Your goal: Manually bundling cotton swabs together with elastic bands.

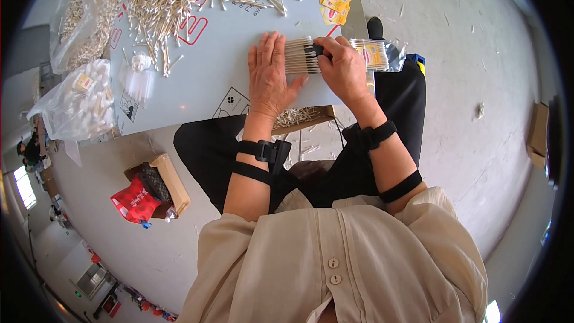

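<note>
A neat row of cotton swabs point(297, 55) lies side by side on the grey printed board. My left hand point(267, 75) rests flat against the row's left end, fingers stretched out and thumb spread along its near side. At the other end my right hand point(345, 72) is closed on a flat black piece point(315, 52), which lies over the swab tips; its exact kind is hidden by the fingers. Just right of that hand, a clear plastic bag point(394, 57) holds packed swabs and a yellow card point(371, 55), reaching over the board's right edge.
A large heap of loose swabs point(170, 3) covers the back left. Yellow cards point(333, 1) lie at the back right. Clear bags of swabs point(84, 98) stand at the left edge. Below the board are a box of swabs point(305, 121) and a carton with a red bag point(137, 202).
</note>
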Tool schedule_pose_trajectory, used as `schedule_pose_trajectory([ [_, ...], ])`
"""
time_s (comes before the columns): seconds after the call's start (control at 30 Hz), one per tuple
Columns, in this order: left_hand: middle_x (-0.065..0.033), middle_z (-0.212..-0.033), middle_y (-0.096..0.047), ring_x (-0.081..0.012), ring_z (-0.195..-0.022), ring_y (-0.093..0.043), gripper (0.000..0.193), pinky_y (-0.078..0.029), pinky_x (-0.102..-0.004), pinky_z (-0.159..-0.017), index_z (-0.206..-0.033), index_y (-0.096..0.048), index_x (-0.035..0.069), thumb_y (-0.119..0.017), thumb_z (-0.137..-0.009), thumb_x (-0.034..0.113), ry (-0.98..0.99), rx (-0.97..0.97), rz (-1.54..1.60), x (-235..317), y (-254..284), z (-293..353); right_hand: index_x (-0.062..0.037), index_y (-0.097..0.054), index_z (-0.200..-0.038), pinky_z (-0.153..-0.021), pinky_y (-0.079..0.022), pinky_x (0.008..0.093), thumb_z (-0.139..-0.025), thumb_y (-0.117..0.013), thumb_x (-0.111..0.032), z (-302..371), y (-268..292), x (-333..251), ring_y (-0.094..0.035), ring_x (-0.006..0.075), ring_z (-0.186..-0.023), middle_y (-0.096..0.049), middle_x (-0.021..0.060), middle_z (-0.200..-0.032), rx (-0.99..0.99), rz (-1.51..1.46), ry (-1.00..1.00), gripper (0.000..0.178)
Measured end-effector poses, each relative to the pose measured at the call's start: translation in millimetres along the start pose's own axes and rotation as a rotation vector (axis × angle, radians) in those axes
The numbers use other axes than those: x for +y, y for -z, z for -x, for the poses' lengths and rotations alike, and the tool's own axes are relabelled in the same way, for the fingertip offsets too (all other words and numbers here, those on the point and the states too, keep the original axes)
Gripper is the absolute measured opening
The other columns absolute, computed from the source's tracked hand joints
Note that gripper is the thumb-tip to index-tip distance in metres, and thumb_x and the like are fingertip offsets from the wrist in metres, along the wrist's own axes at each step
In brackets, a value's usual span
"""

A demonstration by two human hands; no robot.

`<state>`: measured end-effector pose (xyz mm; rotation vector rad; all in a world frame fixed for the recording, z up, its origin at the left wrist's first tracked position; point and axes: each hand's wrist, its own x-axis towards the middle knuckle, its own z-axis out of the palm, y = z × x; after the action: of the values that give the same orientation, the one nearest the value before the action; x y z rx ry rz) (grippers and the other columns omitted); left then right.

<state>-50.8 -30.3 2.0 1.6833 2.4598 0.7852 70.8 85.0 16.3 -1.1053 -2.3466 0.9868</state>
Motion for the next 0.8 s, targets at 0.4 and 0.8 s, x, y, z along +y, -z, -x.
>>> schedule_pose_trajectory([
  [0.4,-0.0137,-0.143,-0.036,-0.0299,-0.137,-0.029,0.089,-0.017,-0.0468,-0.115,-0.138,-0.035,0.001,-0.078,-0.065,0.028,0.011,-0.01,0.003,1,1,-1,-0.0103,-0.069,-0.101,-0.073,-0.051,0.0427,-0.076,-0.055,-0.007,-2,0,-3,-0.063,0.0333,-0.083,-0.062,0.014,-0.092,-0.013,0.015,-0.013,0.03],
  [0.8,-0.0134,-0.146,-0.032,-0.033,-0.138,-0.025,0.083,-0.019,-0.0511,-0.112,-0.139,-0.035,0.002,-0.071,-0.076,0.041,-0.079,-0.04,-0.108,9,2,-6,0.0017,-0.064,-0.104,-0.075,-0.049,0.0294,-0.091,-0.057,-0.011,-2,-10,9,-0.062,0.019,-0.082,-0.06,0.0111,-0.093,0.221,-0.524,-0.111,0.019],
])
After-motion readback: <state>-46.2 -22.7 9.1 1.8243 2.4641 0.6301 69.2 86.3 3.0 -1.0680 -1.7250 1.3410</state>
